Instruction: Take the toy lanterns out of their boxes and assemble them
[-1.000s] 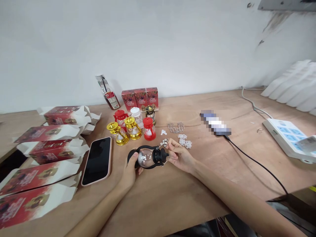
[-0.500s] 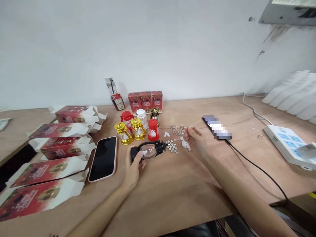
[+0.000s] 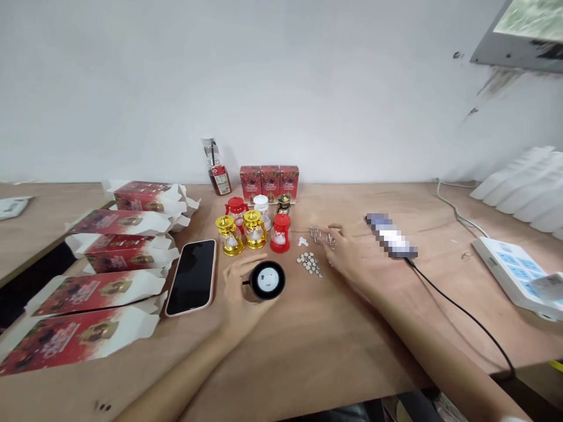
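Note:
My left hand [image 3: 240, 287] is closed round a small black toy lantern [image 3: 266, 281], tipped so its round white-centred base faces me. My right hand [image 3: 352, 255] reaches over the table to a pile of small wire handles [image 3: 321, 235] and white plastic tabs; its fingertips are at the pile, blurred, and I cannot make out whether they hold anything. A cluster of small silver button cells [image 3: 310, 264] lies between the two hands. Several finished gold, red, white and black lanterns [image 3: 255, 225] stand just behind.
A black phone in a pink case [image 3: 192, 276] lies left of the lantern. Several open red cartons [image 3: 109, 258] lie at the left. Three red boxes [image 3: 269, 177] and a packet stand by the wall. A second phone with cable [image 3: 391, 237] and a white power strip [image 3: 514, 272] sit right.
My right hand let go of the lantern's top and moved away to the pile of wire handles. My left hand turned the lantern so its base faces me. The view lifted slightly.

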The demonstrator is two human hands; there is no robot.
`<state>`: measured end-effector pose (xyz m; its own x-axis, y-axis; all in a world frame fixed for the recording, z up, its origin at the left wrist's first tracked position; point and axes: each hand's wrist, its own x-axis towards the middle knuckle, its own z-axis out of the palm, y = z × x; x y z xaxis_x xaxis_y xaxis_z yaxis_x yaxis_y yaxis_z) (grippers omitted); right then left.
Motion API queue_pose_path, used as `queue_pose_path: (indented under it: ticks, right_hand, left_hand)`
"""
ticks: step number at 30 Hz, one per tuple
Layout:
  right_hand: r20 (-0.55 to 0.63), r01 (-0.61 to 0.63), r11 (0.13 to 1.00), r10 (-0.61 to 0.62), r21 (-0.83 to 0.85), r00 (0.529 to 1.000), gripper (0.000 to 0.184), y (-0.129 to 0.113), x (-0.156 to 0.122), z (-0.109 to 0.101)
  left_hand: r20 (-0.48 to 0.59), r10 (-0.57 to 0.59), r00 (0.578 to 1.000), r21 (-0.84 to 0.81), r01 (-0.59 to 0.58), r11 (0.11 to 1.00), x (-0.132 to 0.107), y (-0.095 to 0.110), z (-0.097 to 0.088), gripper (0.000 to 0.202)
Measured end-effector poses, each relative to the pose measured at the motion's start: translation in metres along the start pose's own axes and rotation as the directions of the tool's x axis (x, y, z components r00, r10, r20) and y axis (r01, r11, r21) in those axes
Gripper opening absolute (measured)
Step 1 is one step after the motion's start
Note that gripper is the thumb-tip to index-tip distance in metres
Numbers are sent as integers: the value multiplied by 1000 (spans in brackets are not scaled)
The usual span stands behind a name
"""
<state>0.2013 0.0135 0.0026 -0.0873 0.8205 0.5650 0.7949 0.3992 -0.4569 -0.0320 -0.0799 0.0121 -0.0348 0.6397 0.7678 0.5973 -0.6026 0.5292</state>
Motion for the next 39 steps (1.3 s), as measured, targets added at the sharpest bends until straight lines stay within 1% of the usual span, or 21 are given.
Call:
queue_pose_path:
  ticks: [2,4,6,8,11,13,15,18,20,22,24,25,26,27,29,31,33,34,36,38,39]
  right_hand:
    - [-85,93,977,-78,191,993,16,-19,-15,-2]
    - [-142,234,911,-196,339,970,10,-40,-31,-5]
    - [-171,348,837,-303,423,937,6,-58,-43,-8]
    - [-153,386,793,-358,471,921,6,-68,-51,-8]
    - [-110,383,778,-381,498,918,5,-71,-55,-5]
    - [-83,363,781,-376,508,923,6,-68,-55,-2]
    - [-29,340,788,-380,513,924,7,-66,-55,-1]
    - [61,338,806,-416,486,907,11,-66,-55,-1]
    - [75,340,815,-420,470,904,14,-64,-54,-1]
    - [32,308,834,-361,459,932,15,-59,-50,-1]
    - [-35,228,882,-235,412,971,13,-48,-41,0]
    - [-55,170,915,-161,367,985,12,-41,-34,1]
    - [-54,127,943,-116,307,992,11,-34,-27,2]
    - [-22,97,965,-94,245,995,10,-27,-19,4]
    - [96,42,988,-57,147,994,9,-17,-3,9]
    - [198,-7,995,-14,103,980,9,-11,9,15]
    - [242,-38,995,15,93,970,10,-11,15,20]
    - [240,-44,994,19,99,971,12,-14,14,21]
    - [190,-26,988,-3,153,982,15,-22,6,21]
    - [80,61,965,-84,257,993,12,-35,-9,16]
    - [11,144,941,-154,308,988,9,-42,-17,13]
  left_hand:
    - [107,45,993,54,-51,997,0,-4,0,44]
    - [220,108,970,117,-136,984,0,-7,-1,38]
    - [287,168,943,152,-218,964,1,-9,-1,36]
    - [323,219,921,172,-285,943,0,-9,-1,36]
    - [367,285,886,188,-371,910,0,-8,0,34]
    - [386,306,871,179,-395,901,-1,-7,2,32]
    - [394,305,867,174,-396,902,-1,-6,3,28]
    - [397,294,869,187,-391,901,-1,-5,3,26]
    - [394,277,877,203,-377,904,0,-7,3,27]
    - [370,251,894,216,-346,913,1,-9,1,29]
    - [330,228,916,212,-307,928,3,-13,0,32]
    - [309,221,925,201,-291,935,3,-14,0,33]
    - [293,216,931,187,-277,943,3,-16,0,35]
    - [287,211,935,170,-266,949,3,-18,0,36]
    - [292,204,934,141,-253,957,2,-20,1,39]
    - [304,199,932,128,-247,961,1,-22,1,41]
    - [301,197,933,120,-242,963,0,-22,2,42]
    - [292,197,936,119,-240,963,0,-22,2,42]
    - [280,200,939,122,-242,963,0,-22,2,42]
    - [288,213,934,134,-259,956,0,-21,2,41]
    - [302,217,928,143,-269,952,0,-21,2,41]
